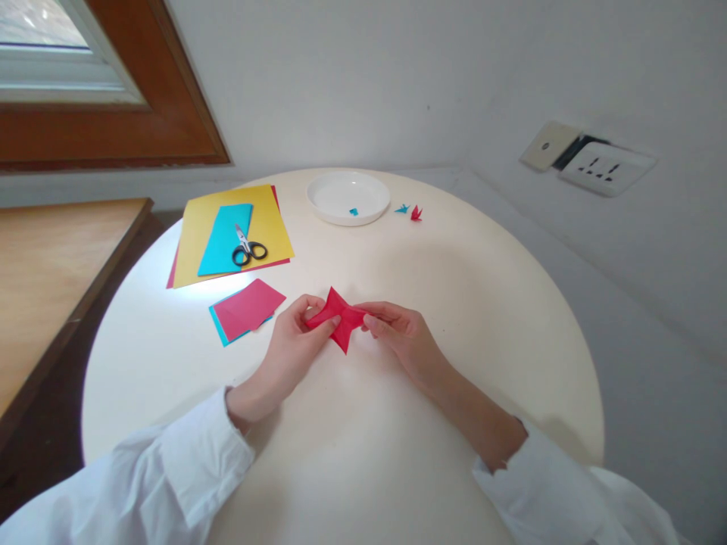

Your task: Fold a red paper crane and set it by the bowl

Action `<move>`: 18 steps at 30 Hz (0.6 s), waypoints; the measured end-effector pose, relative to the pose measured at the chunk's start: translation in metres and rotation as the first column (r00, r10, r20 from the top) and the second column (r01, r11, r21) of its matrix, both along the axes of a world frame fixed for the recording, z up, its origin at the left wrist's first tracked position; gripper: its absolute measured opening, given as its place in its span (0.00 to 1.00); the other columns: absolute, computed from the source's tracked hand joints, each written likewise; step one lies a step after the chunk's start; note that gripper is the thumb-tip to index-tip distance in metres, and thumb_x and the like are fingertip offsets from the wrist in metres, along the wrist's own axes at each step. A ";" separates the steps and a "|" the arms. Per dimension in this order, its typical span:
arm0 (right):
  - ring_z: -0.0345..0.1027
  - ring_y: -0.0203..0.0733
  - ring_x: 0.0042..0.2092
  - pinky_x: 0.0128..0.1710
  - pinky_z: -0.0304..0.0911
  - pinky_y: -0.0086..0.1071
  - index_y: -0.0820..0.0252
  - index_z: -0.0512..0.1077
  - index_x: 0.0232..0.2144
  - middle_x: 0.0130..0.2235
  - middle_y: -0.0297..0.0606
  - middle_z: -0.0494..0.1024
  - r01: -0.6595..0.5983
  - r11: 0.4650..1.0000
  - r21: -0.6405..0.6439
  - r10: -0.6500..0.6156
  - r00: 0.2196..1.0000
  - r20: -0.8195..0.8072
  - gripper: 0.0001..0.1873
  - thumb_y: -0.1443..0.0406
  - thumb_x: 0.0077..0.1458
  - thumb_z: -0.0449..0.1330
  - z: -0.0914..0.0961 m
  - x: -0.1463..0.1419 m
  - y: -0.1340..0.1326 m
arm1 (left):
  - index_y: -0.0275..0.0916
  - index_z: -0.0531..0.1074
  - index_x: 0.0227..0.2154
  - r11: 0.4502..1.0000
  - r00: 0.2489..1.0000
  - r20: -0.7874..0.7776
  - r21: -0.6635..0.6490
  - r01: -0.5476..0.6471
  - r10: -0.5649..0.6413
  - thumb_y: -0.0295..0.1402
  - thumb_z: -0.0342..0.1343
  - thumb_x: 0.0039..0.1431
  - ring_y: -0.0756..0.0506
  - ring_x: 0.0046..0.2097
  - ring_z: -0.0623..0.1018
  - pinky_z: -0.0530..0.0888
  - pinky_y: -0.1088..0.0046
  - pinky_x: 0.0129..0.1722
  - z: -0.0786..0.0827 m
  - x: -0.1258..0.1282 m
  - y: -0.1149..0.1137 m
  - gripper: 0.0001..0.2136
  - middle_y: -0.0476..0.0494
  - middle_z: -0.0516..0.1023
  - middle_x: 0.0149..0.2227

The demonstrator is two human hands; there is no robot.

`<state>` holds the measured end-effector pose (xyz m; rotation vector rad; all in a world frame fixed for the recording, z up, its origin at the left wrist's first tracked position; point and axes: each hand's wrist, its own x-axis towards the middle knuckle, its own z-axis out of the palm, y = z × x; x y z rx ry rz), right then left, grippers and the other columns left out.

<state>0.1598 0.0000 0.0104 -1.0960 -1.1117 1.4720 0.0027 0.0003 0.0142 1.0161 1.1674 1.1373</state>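
Both hands hold a red folded paper shaped like a four-pointed star, above the near middle of the round white table. My left hand is closed on its left side, the thumb pressed across the paper near its centre. Between thumb and fingers, my right hand pinches the right point. One point sticks up and away, another down toward me. Left of my left hand lie a red paper sheet and a blue sheet mostly hidden beneath it.
Scissors with black handles rest on a blue paper over larger yellow sheets at the back left. Behind my hands stands a white plate holding a small blue piece. Beside it sit blue and red folded paper figures.
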 end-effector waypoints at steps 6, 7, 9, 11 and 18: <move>0.68 0.36 0.33 0.36 0.63 0.32 0.59 0.76 0.29 0.28 0.33 0.77 -0.001 1.000 0.021 0.000 1.000 0.017 0.11 0.59 0.42 0.65 -0.001 0.000 0.000 | 0.37 0.66 0.28 1.000 0.999 0.046 -0.030 0.010 -0.009 0.31 0.63 0.43 0.52 0.26 0.75 0.69 0.78 0.26 -0.001 0.001 0.001 0.11 0.51 0.77 0.24; 0.68 0.36 0.33 0.36 0.63 0.32 0.59 0.76 0.29 0.28 0.33 0.77 0.000 1.000 0.023 -0.001 1.000 0.019 0.11 0.59 0.42 0.65 -0.001 0.000 0.000 | 0.37 0.66 0.29 0.999 0.999 0.048 -0.036 0.009 -0.007 0.31 0.63 0.42 0.51 0.26 0.75 0.69 0.78 0.26 -0.001 0.001 0.001 0.12 0.51 0.77 0.25; 0.68 0.36 0.32 0.35 0.63 0.32 0.59 0.76 0.29 0.28 0.33 0.77 0.005 1.000 0.026 -0.006 1.000 0.023 0.11 0.59 0.42 0.64 -0.001 0.000 0.000 | 0.37 0.66 0.30 0.999 0.998 0.063 -0.051 0.015 -0.012 0.31 0.63 0.43 0.51 0.27 0.76 0.70 0.77 0.27 -0.001 0.001 0.001 0.12 0.50 0.78 0.25; 0.68 0.36 0.33 0.35 0.62 0.32 0.59 0.76 0.30 0.29 0.33 0.77 0.015 0.999 0.030 -0.016 0.999 0.033 0.12 0.59 0.42 0.64 -0.002 0.000 0.001 | 0.37 0.67 0.32 0.997 0.995 0.098 -0.067 0.038 -0.031 0.32 0.63 0.44 0.50 0.28 0.77 0.71 0.76 0.29 -0.001 0.001 0.001 0.13 0.49 0.79 0.26; 0.67 0.37 0.33 0.36 0.61 0.33 0.59 0.77 0.32 0.30 0.35 0.78 0.095 0.993 0.068 -0.101 0.992 0.082 0.13 0.59 0.44 0.62 -0.007 0.001 0.005 | 0.36 0.71 0.38 0.987 0.936 0.345 -0.113 0.116 -0.071 0.32 0.60 0.49 0.46 0.35 0.79 0.74 0.69 0.38 0.001 -0.001 0.002 0.12 0.45 0.80 0.33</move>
